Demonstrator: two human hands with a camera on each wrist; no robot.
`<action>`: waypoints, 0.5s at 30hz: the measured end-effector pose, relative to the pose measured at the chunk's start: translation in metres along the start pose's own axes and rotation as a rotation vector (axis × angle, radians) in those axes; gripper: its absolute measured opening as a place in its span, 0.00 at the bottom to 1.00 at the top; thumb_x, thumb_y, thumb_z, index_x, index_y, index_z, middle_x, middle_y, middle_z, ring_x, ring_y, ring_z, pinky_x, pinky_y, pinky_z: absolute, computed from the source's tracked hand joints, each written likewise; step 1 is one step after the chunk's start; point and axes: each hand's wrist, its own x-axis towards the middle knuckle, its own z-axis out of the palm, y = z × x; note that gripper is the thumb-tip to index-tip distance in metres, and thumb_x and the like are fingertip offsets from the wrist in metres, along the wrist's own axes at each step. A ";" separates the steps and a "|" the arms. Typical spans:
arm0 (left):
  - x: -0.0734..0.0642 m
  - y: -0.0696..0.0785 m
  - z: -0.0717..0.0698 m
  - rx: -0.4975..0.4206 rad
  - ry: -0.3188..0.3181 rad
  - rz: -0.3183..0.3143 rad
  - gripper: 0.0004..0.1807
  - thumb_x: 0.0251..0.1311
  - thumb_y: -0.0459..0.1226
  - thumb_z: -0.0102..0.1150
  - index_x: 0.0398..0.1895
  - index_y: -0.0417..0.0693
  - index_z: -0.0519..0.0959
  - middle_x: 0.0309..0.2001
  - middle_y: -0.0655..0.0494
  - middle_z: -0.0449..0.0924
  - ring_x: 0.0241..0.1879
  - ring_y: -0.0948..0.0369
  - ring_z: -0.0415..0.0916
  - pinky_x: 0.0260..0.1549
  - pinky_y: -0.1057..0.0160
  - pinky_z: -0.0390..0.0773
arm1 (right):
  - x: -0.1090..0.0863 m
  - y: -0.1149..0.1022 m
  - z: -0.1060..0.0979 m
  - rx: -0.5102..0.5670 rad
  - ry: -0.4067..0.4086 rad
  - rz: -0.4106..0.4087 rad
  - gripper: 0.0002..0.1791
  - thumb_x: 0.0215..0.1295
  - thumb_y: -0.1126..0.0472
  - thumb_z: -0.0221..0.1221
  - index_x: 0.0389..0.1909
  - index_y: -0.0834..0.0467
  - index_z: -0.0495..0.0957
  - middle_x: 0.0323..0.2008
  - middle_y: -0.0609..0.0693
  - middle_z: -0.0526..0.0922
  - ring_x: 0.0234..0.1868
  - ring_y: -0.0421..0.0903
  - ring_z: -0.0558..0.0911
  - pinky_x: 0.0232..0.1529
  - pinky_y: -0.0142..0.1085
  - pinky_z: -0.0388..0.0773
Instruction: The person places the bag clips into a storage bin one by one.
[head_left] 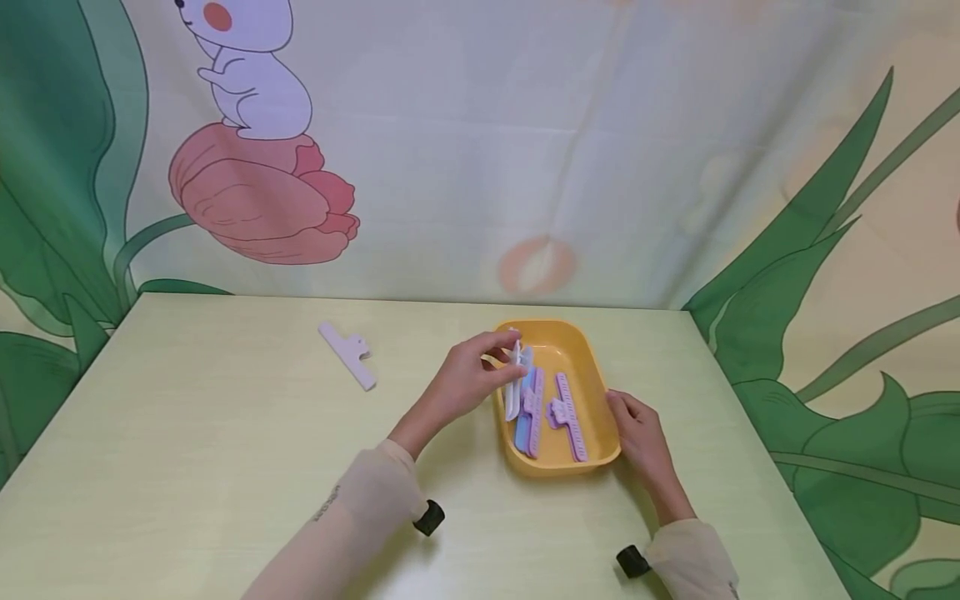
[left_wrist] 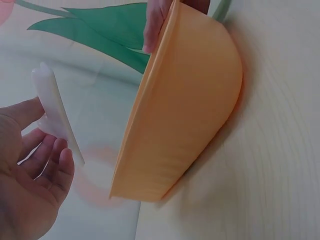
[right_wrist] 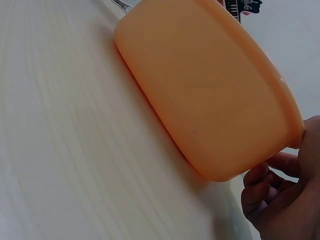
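Observation:
In the head view my left hand (head_left: 468,373) pinches a white bag clip (head_left: 513,398) between thumb and fingers, over the left side of a yellow plastic basket (head_left: 579,354). The left wrist view shows that clip (left_wrist: 54,107) raised above the basket's rim. My right hand (head_left: 642,433) grips the basket's right rim, with fingers (right_wrist: 257,192) curled beneath the edge in the right wrist view. Inside the basket lie a blue clip (head_left: 522,435), a purple clip (head_left: 535,421) beside it, and another purple clip (head_left: 572,421) farther right.
A pale lilac clip (head_left: 347,354) lies on the light wooden table (head_left: 225,450), left of the basket. Behind the table hangs a printed cloth (head_left: 450,150) with a flower and plant leaves. Each sleeve has a black piece (head_left: 429,518) at the wrist.

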 end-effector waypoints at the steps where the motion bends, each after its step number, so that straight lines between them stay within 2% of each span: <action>1: 0.001 0.000 0.002 0.007 -0.005 0.001 0.28 0.65 0.36 0.71 0.67 0.41 0.78 0.55 0.52 0.82 0.50 0.56 0.79 0.51 0.60 0.81 | 0.000 0.000 0.000 -0.004 0.000 0.000 0.29 0.82 0.44 0.48 0.65 0.62 0.78 0.58 0.61 0.82 0.49 0.48 0.80 0.43 0.26 0.77; 7: 0.004 0.001 0.016 0.023 -0.043 0.013 0.28 0.65 0.36 0.71 0.68 0.41 0.77 0.59 0.52 0.82 0.50 0.56 0.78 0.50 0.60 0.81 | 0.000 0.001 0.000 -0.018 0.009 0.002 0.29 0.82 0.43 0.48 0.65 0.62 0.78 0.59 0.60 0.82 0.50 0.47 0.80 0.44 0.25 0.77; 15: 0.009 0.003 0.031 0.055 -0.092 0.051 0.27 0.64 0.36 0.72 0.66 0.39 0.78 0.53 0.50 0.83 0.50 0.52 0.79 0.48 0.62 0.81 | 0.000 0.003 0.000 -0.019 0.014 -0.013 0.30 0.82 0.42 0.48 0.65 0.62 0.78 0.59 0.61 0.82 0.51 0.48 0.80 0.45 0.25 0.77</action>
